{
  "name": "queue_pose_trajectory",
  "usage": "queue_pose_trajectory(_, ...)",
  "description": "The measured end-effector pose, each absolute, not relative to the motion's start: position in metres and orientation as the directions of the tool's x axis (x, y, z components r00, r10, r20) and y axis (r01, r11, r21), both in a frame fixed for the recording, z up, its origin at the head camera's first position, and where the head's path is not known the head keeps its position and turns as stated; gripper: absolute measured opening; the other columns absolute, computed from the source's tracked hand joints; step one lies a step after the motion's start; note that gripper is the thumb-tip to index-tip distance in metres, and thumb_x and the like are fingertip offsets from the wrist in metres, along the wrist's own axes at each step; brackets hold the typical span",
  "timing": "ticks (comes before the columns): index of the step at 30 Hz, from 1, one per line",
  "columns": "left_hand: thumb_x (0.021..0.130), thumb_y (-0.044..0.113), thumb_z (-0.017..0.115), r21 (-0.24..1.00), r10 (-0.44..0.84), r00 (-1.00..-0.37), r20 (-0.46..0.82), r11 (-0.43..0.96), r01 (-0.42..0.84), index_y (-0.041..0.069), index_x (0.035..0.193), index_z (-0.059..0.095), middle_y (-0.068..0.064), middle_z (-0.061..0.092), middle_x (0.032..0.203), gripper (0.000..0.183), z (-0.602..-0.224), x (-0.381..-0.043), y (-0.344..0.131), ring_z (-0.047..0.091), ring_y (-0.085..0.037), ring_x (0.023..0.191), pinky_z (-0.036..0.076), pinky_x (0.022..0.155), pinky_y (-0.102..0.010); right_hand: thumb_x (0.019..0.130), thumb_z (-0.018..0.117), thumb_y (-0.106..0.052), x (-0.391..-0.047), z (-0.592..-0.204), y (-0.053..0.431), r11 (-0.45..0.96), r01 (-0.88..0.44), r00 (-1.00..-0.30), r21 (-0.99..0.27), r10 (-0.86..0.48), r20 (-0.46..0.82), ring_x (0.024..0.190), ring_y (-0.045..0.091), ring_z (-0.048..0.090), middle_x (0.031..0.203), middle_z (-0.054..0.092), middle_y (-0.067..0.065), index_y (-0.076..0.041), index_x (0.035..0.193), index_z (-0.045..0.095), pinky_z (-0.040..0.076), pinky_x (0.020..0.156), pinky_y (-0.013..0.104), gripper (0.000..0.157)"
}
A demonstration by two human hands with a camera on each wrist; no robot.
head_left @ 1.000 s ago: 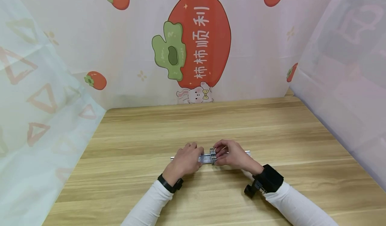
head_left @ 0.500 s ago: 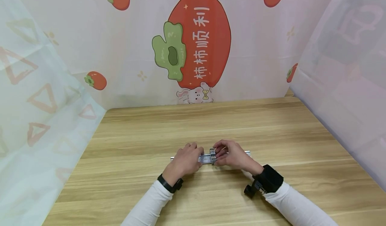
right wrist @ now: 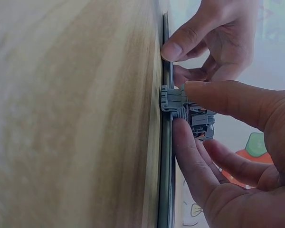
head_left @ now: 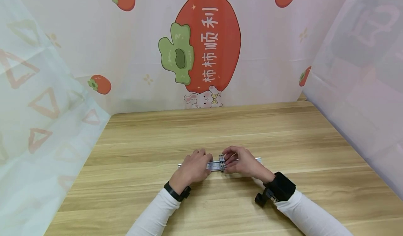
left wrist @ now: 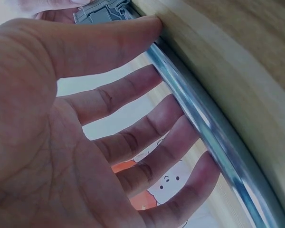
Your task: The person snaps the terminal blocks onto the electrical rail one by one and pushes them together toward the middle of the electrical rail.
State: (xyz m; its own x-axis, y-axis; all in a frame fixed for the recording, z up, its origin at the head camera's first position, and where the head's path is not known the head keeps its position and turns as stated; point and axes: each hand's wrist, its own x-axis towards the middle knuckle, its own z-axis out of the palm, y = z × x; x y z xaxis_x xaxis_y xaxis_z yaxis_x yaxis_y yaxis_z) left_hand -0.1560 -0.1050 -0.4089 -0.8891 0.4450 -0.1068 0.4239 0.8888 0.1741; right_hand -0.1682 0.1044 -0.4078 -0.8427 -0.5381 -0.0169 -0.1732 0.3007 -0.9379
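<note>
A metal DIN rail (head_left: 214, 165) lies lengthwise from left to right on the wooden table. Several grey terminal blocks (head_left: 222, 163) sit side by side on it, near its middle. My left hand (head_left: 196, 166) grips the rail left of them, thumb on the near edge and fingertips along the far edge, as the left wrist view shows. My right hand (head_left: 244, 162) holds the terminal blocks from the right. In the right wrist view its thumb and fingers touch the grey housings (right wrist: 173, 100). Both hands cover parts of the rail.
The wood-grain table (head_left: 201, 131) stretches around the hands. A printed curtain (head_left: 138, 47) with persimmon pictures stands behind it, and pale sheets hang at both sides. A black strap (head_left: 176, 193) circles the left wrist; a black camera mount (head_left: 279, 187) is on the right.
</note>
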Motion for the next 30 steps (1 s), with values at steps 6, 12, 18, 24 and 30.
queue_pose_trajectory(6, 0.082, 0.033, 0.066, 0.169, 0.449, -0.888, -0.1, 0.887, 0.429, 0.019, 0.113, 0.058, 0.002, 0.048, 0.098, 0.035, -0.4081, -0.1554, -0.1052, 0.045, -0.017, 0.089, 0.041, 0.067, -0.037, 0.067, 0.073, 0.006, -0.1676, -0.4068, 0.1041, 0.292, -0.175, -0.839, -0.94, -0.543, -0.013, 0.092, 0.039, 0.056, 0.103, 0.052, 0.024, 0.007, 0.116, 0.05, 0.048, 0.073, 0.029, 0.054)
queue_pose_trajectory(12, 0.082, 0.032, 0.066, 0.172, 0.455, -0.885, -0.093, 0.883, 0.436, 0.019, 0.112, 0.058, 0.002, 0.047, 0.097, 0.034, -0.4082, -0.1565, -0.1052, 0.045, -0.016, 0.087, 0.04, 0.065, -0.036, 0.067, 0.073, 0.005, -0.1669, -0.4059, 0.1035, 0.29, -0.18, -0.841, -0.94, -0.541, -0.006, 0.091, 0.039, 0.057, 0.103, 0.052, 0.024, 0.007, 0.115, 0.051, 0.048, 0.073, 0.029, 0.053)
queue_pose_trajectory(18, 0.081, 0.033, 0.066, 0.171, 0.458, -0.884, -0.091, 0.882, 0.439, 0.019, 0.112, 0.058, 0.002, 0.047, 0.097, 0.034, -0.4088, -0.1567, -0.1056, 0.045, -0.016, 0.087, 0.041, 0.065, -0.037, 0.067, 0.072, 0.006, -0.1668, -0.4063, 0.1029, 0.272, -0.179, -0.837, -0.946, -0.547, 0.001, 0.091, 0.039, 0.057, 0.104, 0.052, 0.025, 0.008, 0.114, 0.051, 0.048, 0.073, 0.03, 0.052)
queue_pose_trajectory(24, 0.081, 0.031, 0.066, 0.176, 0.459, -0.884, -0.085, 0.88, 0.441, 0.019, 0.111, 0.058, 0.002, 0.046, 0.095, 0.033, -0.4089, -0.1559, -0.1059, 0.044, -0.016, 0.085, 0.039, 0.063, -0.035, 0.067, 0.072, 0.006, -0.1659, -0.4057, 0.1017, 0.267, -0.183, -0.837, -0.946, -0.546, 0.008, 0.091, 0.039, 0.057, 0.103, 0.052, 0.027, 0.009, 0.114, 0.051, 0.048, 0.073, 0.03, 0.052)
queue_pose_trajectory(30, 0.081, 0.031, 0.067, 0.18, 0.461, -0.884, -0.082, 0.879, 0.442, 0.018, 0.11, 0.058, 0.002, 0.046, 0.094, 0.033, -0.4084, -0.1556, -0.1056, 0.043, -0.016, 0.084, 0.039, 0.062, -0.034, 0.066, 0.073, 0.006, -0.1662, -0.4069, 0.1009, 0.273, -0.177, -0.843, -0.946, -0.538, 0.002, 0.091, 0.039, 0.057, 0.103, 0.052, 0.026, 0.008, 0.114, 0.051, 0.048, 0.073, 0.029, 0.053)
